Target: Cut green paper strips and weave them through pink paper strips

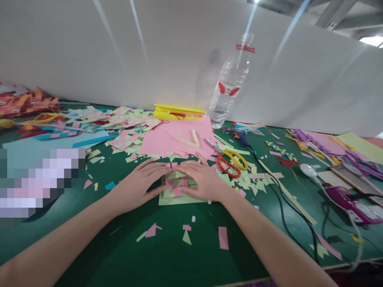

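Observation:
My left hand [146, 179] and my right hand [200, 179] rest side by side, fingers stretched out, on a piece of pink and pale green woven paper strips [175, 188]. Beneath it lies a pale green sheet [185, 201], its front edge showing past my fingers. Part of the weave is hidden under both hands. Close beyond my right hand are scissors [230, 160] with red and yellow handles, their blades lying partly on a pink sheet [155, 139].
A plastic bottle [229, 85] leans by the white partition, near a yellow folded piece [178, 112]. Woven paper pieces [128, 119] are heaped back left. A glue gun [241, 135] trails its black cable down the right. Paper scraps [223, 238] litter the green table [167, 259].

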The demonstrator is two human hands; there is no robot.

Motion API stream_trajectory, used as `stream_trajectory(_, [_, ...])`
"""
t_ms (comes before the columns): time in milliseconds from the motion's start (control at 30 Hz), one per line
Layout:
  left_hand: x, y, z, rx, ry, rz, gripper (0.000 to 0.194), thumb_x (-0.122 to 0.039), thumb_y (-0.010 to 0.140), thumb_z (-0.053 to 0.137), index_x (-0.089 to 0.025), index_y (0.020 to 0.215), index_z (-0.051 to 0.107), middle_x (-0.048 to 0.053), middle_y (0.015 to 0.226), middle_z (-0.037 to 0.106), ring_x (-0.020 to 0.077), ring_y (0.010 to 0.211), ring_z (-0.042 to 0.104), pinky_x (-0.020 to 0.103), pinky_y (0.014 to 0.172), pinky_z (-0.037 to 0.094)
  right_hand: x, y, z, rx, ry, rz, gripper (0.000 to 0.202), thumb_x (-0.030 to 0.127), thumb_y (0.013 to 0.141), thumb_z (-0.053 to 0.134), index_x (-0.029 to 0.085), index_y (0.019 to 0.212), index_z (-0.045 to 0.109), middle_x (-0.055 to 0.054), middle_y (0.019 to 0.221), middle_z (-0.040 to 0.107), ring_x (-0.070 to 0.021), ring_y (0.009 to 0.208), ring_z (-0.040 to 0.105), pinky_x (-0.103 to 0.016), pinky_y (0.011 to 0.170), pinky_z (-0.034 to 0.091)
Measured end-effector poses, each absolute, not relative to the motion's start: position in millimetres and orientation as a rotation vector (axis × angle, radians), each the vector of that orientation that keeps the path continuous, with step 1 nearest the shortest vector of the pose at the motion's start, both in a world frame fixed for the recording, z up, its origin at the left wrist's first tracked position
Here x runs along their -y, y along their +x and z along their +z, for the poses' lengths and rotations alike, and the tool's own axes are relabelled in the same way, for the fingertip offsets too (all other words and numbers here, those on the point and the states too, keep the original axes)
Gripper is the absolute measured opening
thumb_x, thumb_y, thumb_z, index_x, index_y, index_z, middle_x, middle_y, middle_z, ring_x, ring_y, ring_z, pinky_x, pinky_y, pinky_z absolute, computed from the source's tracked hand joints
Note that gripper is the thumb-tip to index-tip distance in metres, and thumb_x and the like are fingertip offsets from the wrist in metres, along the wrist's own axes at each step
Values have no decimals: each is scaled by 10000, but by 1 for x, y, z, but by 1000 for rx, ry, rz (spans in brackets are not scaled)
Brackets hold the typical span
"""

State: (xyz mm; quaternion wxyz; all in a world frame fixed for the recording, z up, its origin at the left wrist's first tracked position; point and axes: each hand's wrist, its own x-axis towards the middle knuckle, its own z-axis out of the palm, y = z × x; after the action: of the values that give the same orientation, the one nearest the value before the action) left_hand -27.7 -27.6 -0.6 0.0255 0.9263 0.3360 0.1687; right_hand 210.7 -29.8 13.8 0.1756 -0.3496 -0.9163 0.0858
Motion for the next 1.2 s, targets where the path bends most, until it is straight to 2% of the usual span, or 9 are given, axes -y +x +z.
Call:
stream_trajectory(133, [28,-27,3,-953,2878,580,416,-386,916,446,-236,1303,446,65,1317,524,214,1220,459,430,1071,299,30,212,16,2551,-1005,196,458,472,879,440,184,1231,491,-75,1166,612,-211,1135,505,-453,1086,166])
stream_trajectory(267, [29,-28,7,-842,2899,521,321,-309,929,431,-299,1239,514,21,1290,547,195,1208,470,434,1081,279,29,213,17,2493,-1064,143,290,298,867,447,184,1117,541,-62,1042,643,-202,1029,544,-448,1053,203])
stream_trajectory(400, [29,-28,8,-817,2909,449,297,-254,946,388,-335,1159,578,-9,1269,557,166,1182,492,429,1092,253,26,216,15,2462,-1100,114,284,222,814,455,174,1076,553,-63,1002,642,-201,978,552,-414,989,285])
stream_trajectory(533, [30,-28,8,-823,2911,412,313,-251,948,379,-348,1161,586,-9,1259,566,159,1162,507,435,1093,243,24,218,11,2446,-1102,39,284,218,800,455,155,1048,579,-54,865,652,-191,853,562,-398,957,298])
stream_trajectory(667, [30,-27,9,-820,2898,376,312,-256,950,378,-354,1144,602,-11,1239,584,156,1144,521,434,1087,256,23,218,9,2421,-1097,-24,279,300,838,457,139,997,619,-16,655,609,-162,657,530,-376,892,326])
stream_trajectory(833, [30,-27,9,-836,2881,378,307,-269,949,384,-354,1150,600,-12,1236,587,158,1140,526,437,1085,261,21,221,11,2451,-1052,-27,273,413,823,546,169,835,667,-35,754,636,-169,754,546,-365,868,311])
stream_trajectory(967, [30,-27,9,-839,2860,383,307,-284,952,375,-348,1147,604,-11,1232,593,164,1151,520,433,1080,275,18,228,16,2536,-1063,-30,327,470,818,559,170,851,686,-43,798,628,-175,795,544,-374,881,308])
stream_trajectory(1200, [29,-27,7,-846,2858,364,308,-294,958,362,-349,1138,606,-23,1235,591,157,1161,512,427,1084,268,13,234,14,2630,-995,11,237,375,858,545,189,923,676,-56,971,637,-195,932,541,-376,900,324])
